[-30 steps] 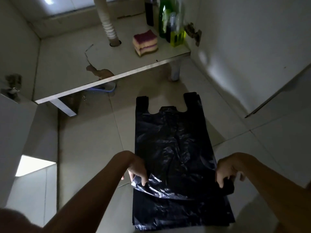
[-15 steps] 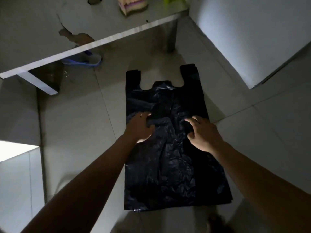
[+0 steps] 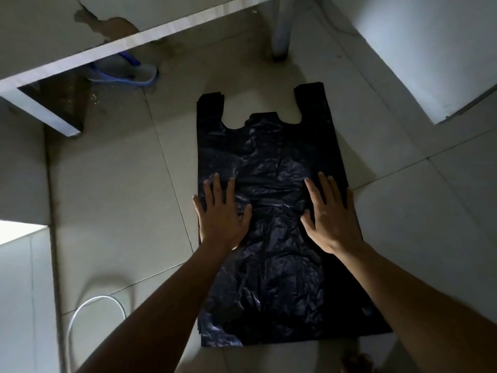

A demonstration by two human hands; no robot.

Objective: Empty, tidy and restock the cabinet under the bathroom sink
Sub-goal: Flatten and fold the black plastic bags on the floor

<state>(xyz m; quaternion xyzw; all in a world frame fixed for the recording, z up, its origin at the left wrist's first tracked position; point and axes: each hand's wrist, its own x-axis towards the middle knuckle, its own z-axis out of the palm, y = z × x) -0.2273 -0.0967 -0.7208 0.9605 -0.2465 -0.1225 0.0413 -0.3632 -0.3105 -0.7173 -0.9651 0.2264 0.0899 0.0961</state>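
A black plastic bag (image 3: pixel 271 157) with two handles lies spread flat on the tiled floor, handles pointing away from me. My left hand (image 3: pixel 222 215) presses flat on its left edge, fingers straight and spread. My right hand (image 3: pixel 329 214) lies flat on the bag's right side, fingers straight too. Neither hand grips anything. The cabinet's bottom shelf (image 3: pixel 113 47), white with a chipped brown patch, juts out at the top left.
A blue and clear slipper (image 3: pixel 126 74) sits under the shelf's edge. A white cabinet leg (image 3: pixel 281 36) stands at the top. An open white cabinet door (image 3: pixel 430 55) hangs at the right. A thin white hose (image 3: pixel 94 305) loops on the floor at the lower left.
One second ago both hands pinched a folded-up bottom edge of the bag. They laid it down, then slid apart over the bag; now both press flat with straight fingers. The camera tilted down.
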